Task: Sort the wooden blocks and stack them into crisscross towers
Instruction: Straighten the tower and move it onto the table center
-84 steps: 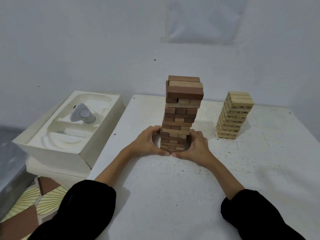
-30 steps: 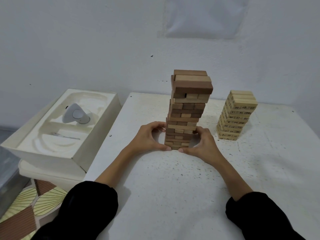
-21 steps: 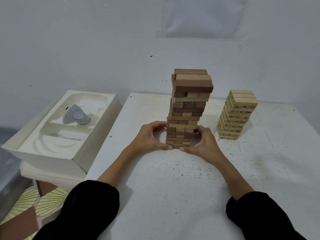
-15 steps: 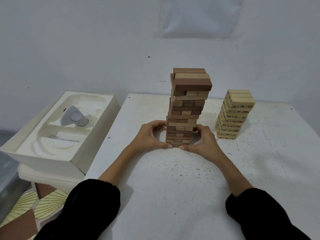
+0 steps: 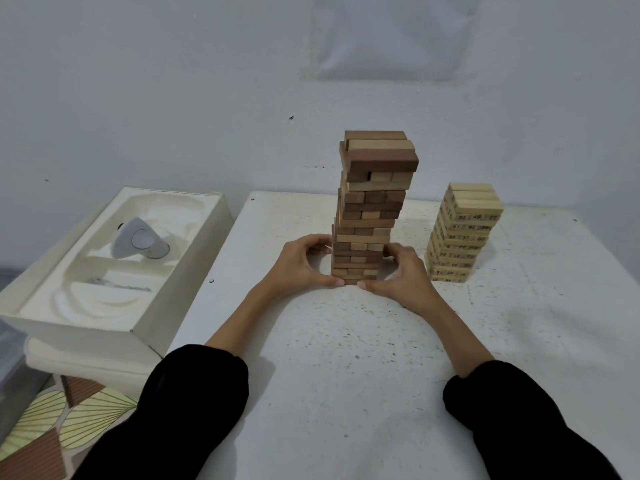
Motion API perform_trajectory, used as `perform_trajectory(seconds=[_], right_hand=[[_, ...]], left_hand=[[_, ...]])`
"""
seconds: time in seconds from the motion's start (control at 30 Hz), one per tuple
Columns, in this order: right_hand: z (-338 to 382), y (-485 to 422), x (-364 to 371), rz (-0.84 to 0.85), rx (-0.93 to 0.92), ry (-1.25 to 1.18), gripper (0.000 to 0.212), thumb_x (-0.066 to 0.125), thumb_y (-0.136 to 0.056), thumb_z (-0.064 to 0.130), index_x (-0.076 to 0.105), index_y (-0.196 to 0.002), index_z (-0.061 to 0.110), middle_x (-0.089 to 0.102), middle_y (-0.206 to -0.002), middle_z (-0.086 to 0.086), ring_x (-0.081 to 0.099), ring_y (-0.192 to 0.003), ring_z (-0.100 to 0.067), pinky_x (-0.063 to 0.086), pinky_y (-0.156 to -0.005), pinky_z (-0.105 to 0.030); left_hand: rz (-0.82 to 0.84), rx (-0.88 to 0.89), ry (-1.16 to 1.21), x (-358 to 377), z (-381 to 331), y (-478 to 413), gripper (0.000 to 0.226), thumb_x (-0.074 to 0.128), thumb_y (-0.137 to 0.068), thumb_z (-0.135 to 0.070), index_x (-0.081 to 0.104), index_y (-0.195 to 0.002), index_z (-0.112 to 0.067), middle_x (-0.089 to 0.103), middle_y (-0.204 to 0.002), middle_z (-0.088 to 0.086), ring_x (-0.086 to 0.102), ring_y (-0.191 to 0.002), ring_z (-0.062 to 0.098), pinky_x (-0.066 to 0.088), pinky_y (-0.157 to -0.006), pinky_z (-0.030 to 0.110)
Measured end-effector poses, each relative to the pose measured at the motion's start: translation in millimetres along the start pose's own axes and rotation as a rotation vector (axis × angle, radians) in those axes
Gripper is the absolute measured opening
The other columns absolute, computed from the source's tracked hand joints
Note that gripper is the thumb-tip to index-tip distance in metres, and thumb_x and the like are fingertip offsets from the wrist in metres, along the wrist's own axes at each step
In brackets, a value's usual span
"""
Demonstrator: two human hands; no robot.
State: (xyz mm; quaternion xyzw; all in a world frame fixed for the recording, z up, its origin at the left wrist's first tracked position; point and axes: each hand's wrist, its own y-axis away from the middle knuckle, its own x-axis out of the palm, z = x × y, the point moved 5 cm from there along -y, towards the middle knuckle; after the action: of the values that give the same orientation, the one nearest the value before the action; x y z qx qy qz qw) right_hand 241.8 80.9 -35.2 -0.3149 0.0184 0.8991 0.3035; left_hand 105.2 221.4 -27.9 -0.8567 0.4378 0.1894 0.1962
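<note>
A tall crisscross tower of brown and tan blocks (image 5: 372, 209) stands at the middle of the white table (image 5: 346, 358). Its upper layers sit a little off line from the lower ones. My left hand (image 5: 299, 265) and my right hand (image 5: 403, 275) curl round the tower's base from either side, thumbs at the front bottom edge and fingers against the sides. A shorter tower of pale numbered blocks (image 5: 464, 233) stands to the right, apart from my hands.
Off the table's left edge sits an open cream box (image 5: 114, 268) with a moulded insert holding a grey-white device (image 5: 140, 240). A white wall runs close behind the table. Patterned floor shows at the lower left.
Both hands keep their hold round the tower's base. The tower and my hands have shifted slightly away from me on the table since the first frame; the pale tower has not moved.
</note>
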Motion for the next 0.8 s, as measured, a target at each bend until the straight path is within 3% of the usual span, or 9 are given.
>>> perform_trajectory(seconds=[0.4, 0.6, 0.7, 0.8], right_hand=[[-4.7, -0.3, -3.5, -0.013, 0.039, -0.001, 0.069, 0.085, -0.056, 0.035, 0.056, -0.119, 0.025, 0.062, -0.111, -0.001, 0.051, -0.110, -0.024, 0.048, -0.089, -0.045], [-3.6, 2.7, -3.8, -0.017, 0.061, -0.007, 0.073, 0.079, -0.053, 0.041, 0.057, -0.120, 0.021, 0.062, -0.109, -0.001, 0.051, -0.109, -0.023, 0.048, -0.090, -0.045], [-1.1, 4.9, -5.0, -0.026, 0.069, -0.005, 0.072, 0.079, -0.054, 0.039, 0.057, -0.120, 0.019, 0.062, -0.108, -0.001, 0.051, -0.109, -0.023, 0.047, -0.090, -0.045], [-1.4, 5.8, -6.5, -0.030, 0.080, -0.001, 0.067, 0.084, -0.061, 0.025, 0.055, -0.121, 0.017, 0.059, -0.110, -0.001, 0.048, -0.111, -0.022, 0.045, -0.092, -0.039]], left_hand=[[0.017, 0.022, 0.009, 5.4, -1.2, -6.0, 0.073, 0.092, -0.054, -0.018, 0.060, -0.119, -0.015, 0.066, -0.111, -0.001, 0.061, -0.103, 0.009, 0.049, -0.089, 0.018], [0.024, 0.022, 0.009, 8.5, -2.6, -6.2, 0.077, 0.089, -0.049, -0.035, 0.061, -0.118, -0.019, 0.067, -0.110, -0.002, 0.062, -0.103, 0.010, 0.051, -0.092, 0.027], [0.023, 0.017, 0.005, 9.2, -3.1, -7.1, 0.075, 0.090, -0.050, -0.030, 0.061, -0.119, -0.019, 0.067, -0.110, -0.002, 0.062, -0.103, 0.009, 0.051, -0.092, 0.028], [0.027, 0.017, 0.005, 9.6, -4.2, -7.8, 0.074, 0.092, -0.053, -0.021, 0.060, -0.119, -0.017, 0.067, -0.110, -0.001, 0.061, -0.103, 0.009, 0.050, -0.092, 0.026]])
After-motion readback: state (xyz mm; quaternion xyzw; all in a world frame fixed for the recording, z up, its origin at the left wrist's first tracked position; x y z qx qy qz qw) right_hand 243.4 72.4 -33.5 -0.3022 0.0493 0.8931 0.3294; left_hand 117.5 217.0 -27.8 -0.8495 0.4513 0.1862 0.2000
